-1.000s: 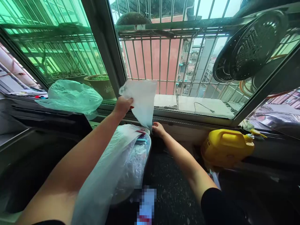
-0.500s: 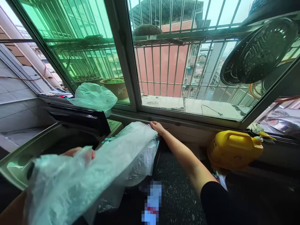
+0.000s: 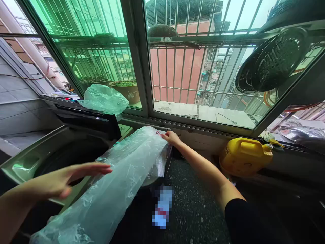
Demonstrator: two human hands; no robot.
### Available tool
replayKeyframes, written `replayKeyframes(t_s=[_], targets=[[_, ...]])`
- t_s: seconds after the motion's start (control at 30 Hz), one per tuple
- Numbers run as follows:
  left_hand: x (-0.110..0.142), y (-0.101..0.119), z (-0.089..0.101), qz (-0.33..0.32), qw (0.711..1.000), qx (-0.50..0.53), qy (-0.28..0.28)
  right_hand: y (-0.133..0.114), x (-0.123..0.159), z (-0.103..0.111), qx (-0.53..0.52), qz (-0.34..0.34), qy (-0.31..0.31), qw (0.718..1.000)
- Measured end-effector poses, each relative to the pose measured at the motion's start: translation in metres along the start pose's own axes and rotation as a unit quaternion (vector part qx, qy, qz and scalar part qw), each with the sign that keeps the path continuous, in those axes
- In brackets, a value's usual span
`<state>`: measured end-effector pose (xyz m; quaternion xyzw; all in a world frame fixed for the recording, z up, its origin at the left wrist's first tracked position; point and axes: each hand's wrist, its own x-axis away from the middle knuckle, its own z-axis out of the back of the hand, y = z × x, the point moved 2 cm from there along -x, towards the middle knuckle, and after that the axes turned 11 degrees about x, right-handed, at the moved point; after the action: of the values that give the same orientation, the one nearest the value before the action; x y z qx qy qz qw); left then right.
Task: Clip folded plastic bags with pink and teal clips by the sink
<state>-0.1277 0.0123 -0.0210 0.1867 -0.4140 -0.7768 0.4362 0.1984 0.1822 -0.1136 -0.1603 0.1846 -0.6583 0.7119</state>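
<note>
Already spread out, the plastic bag [image 3: 119, 176] lies beside the open-fingered left hand [image 3: 57, 179], the right hand [image 3: 172, 138] pinching a red string [image 3: 159, 134].

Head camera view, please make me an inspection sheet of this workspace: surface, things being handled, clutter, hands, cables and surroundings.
Surface: black speckled counter, partly covered.
Things in hand: long sheet of translucent plastic, crumpled and draped; what lies beneath is mostly hidden.
Clutter: yellow jug by the wall; pale green bag by the window; blurred-out item on the counter.
Hands: left hand open, contact with the plastic unclear; right hand pinching at its far end, beside a thin red strip.
Cables: thin cord on the ledge outside.
Surroundings: window with metal bars and a potted plant beyond it.
</note>
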Motion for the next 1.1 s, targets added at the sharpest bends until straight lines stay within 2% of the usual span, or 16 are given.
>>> replayKeyframes(t_s=[0.03,0.1,0.13,0.2,0.27,0.37,0.43,0.53,0.6,0.7,0.77,0.83,0.9,0.97,1.1], targets=[[-0.015,0.006,-0.002,0.017,0.999,0.028,-0.013,-0.001,0.003,0.0,0.008,-0.008,-0.003,1.0],[-0.053,0.015,-0.014,0.046,0.997,-0.003,0.055,-0.004,0.01,0.0,0.012,-0.009,-0.018,1.0],[-0.074,0.019,-0.024,0.021,0.995,-0.046,0.084,-0.006,0.013,0.0,0.008,-0.001,-0.023,1.0],[-0.117,0.026,-0.048,-0.048,0.987,-0.113,0.1,-0.009,0.021,0.002,-0.003,0.021,-0.015,1.0],[-0.153,0.03,-0.066,-0.05,0.973,-0.176,0.142,-0.011,0.03,0.006,-0.006,0.043,0.023,0.999],[-0.187,0.036,-0.076,-0.007,0.958,-0.212,0.193,-0.013,0.042,0.013,-0.021,0.068,0.08,0.994],[-0.195,0.042,-0.076,0.005,0.965,-0.177,0.192,-0.016,0.052,0.018,-0.049,0.085,0.104,0.99],[-0.186,0.056,-0.077,-0.01,0.986,-0.047,0.16,-0.021,0.072,0.03,-0.131,0.133,0.128,0.974],[-0.169,0.069,-0.08,-0.035,0.985,0.065,0.157,-0.024,0.091,0.042,-0.221,0.171,0.12,0.953],[-0.132,0.095,-0.087,-0.073,0.955,0.221,0.185,-0.021,0.128,0.062,-0.37,0.203,0.061,0.904],[-0.107,0.115,-0.095,-0.093,0.927,0.301,0.205,-0.013,0.158,0.075,-0.461,0.216,0.023,0.86],[-0.087,0.132,-0.108,-0.109,0.901,0.362,0.213,-0.002,0.19,0.085,-0.532,0.243,0.01,0.811],[-0.074,0.143,-0.124,-0.121,0.877,0.415,0.21,0.009,0.221,0.093,-0.561,0.27,0.019,0.782],[-0.069,0.148,-0.143,-0.124,0.855,0.463,0.198,0.019,0.25,0.099,-0.551,0.289,0.046,0.781],[-0.076,0.148,-0.182,-0.115,0.817,0.543,0.155,0.038,0.293,0.108,-0.474,0.295,0.12,0.821]])
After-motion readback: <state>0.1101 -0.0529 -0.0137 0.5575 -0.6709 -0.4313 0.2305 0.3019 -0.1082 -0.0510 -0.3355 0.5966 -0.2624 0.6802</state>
